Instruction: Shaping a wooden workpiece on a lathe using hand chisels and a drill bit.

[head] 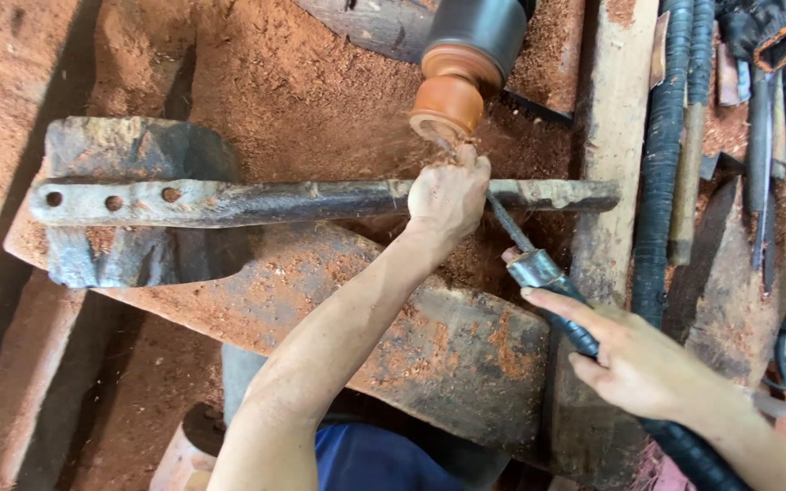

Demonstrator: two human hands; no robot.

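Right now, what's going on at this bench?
A person is turning a reddish wooden piece on a lathe. The left hand steadies a chisel across the long metal rest bar, its tip at the wood, and shavings fly off. The right hand grips the chisel's wrapped handle. Red sawdust covers the bench.

Lying across mid-frame, a tool rest bar (256, 201), with a turned wooden piece (448, 100) above its right part and spare handled tools (684, 136) upright at far right.

Sawdust-covered wooden workbench (256, 82), daylight.
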